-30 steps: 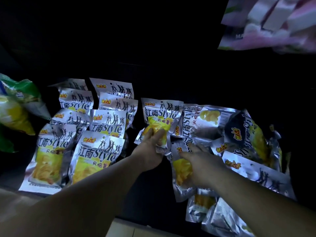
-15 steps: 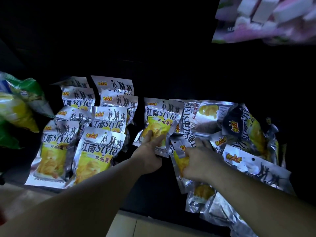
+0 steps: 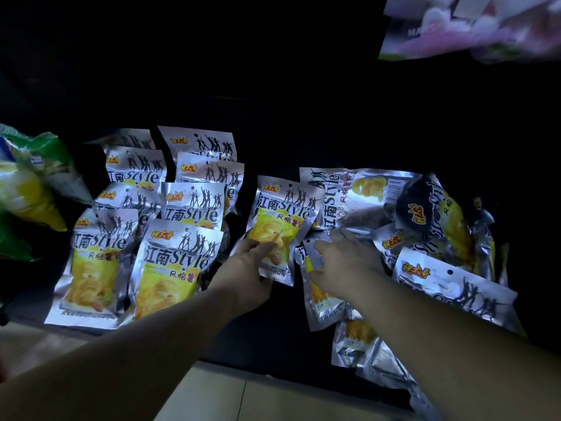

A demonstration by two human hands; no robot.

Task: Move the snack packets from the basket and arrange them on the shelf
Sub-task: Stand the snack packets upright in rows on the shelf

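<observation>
Where the left hand (image 3: 249,268) meets the shelf (image 3: 273,335), its thumb and fingers pinch the lower edge of an upright silver packet (image 3: 283,226), whose long axis runs away from the camera, top edge farthest. Just beside it, the right hand (image 3: 343,265) lies palm down with fingers spread and loosely curled on a second silver packet (image 3: 318,302), which also lies lengthwise toward the camera; whether it truly grips it I cannot tell. Both forearms reach in from the bottom of the view, converging toward the middle of the dark shelf. Readable on the pinched packet is "江南Style" over a yellow chip picture, with a red-orange logo at the top corner. Left of it stand tidy overlapping rows of matching packets (image 3: 170,256). Right of the hands, a loose heap of packets (image 3: 425,226) lies at mixed angles, one turned sideways.
</observation>
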